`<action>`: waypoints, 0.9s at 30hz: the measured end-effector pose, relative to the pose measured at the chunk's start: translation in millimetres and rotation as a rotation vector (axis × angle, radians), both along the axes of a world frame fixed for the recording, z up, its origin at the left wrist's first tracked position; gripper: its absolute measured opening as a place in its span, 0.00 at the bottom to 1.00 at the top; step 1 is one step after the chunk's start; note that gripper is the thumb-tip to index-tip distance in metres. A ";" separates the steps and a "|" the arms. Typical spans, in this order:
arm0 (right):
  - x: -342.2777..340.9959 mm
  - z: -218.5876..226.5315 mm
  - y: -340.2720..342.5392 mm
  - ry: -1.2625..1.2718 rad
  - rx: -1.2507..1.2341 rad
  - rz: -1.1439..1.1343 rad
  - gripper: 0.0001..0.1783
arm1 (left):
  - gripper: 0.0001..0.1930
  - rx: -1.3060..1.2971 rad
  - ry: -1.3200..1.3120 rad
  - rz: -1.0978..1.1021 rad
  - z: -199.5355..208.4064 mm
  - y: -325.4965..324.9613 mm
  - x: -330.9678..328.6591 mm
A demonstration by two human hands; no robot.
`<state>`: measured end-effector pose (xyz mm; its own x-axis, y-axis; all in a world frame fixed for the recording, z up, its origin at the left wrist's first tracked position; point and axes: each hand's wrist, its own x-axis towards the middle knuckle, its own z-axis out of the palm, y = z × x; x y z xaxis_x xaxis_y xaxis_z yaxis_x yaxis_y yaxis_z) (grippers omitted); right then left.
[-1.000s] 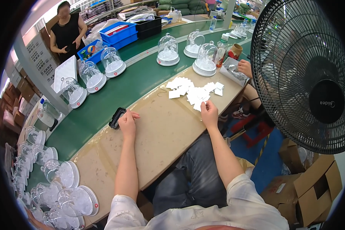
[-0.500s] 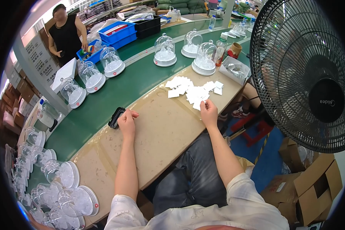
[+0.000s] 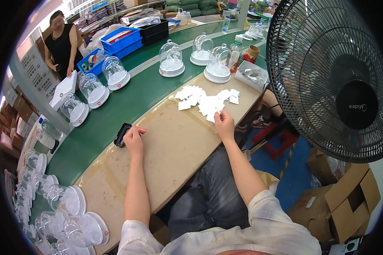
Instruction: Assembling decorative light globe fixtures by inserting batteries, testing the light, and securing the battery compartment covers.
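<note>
I stand by the seated worker, whose jeans-clad lap (image 3: 200, 191) is tucked against the brown tabletop (image 3: 166, 153). The left hand (image 3: 134, 139) rests loosely curled beside a black oblong object (image 3: 121, 136); whether it grips the edge, I can't tell. The right hand (image 3: 224, 125) has thumb and forefinger drawn together at the near edge of the white squares (image 3: 208, 104); I can't make out whether a square is pinched.

The squares lie loose and overlapping toward the table's far right, with no neat stack made, so I judge their handling to be at an early point. The clustered domes (image 3: 91, 229) at the left already sit over white bases, seemingly assembled.

The tabletop is scuffed, with glossy tape along its far border. To the right are a black fan (image 3: 323, 85) and an open carton (image 3: 353, 199). Beyond, more domes (image 3: 171, 61) line the green surface (image 3: 142, 89); across it, near blue bins (image 3: 123, 42), stands a co-worker (image 3: 64, 46) in black.
</note>
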<state>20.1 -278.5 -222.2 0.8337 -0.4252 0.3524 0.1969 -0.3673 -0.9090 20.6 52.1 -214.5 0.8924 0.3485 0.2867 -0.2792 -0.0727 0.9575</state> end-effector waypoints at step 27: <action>-2.9 4.6 7.1 0.020 -0.009 -0.009 0.14 | 0.20 0.006 -0.040 0.010 3.7 6.5 -7.1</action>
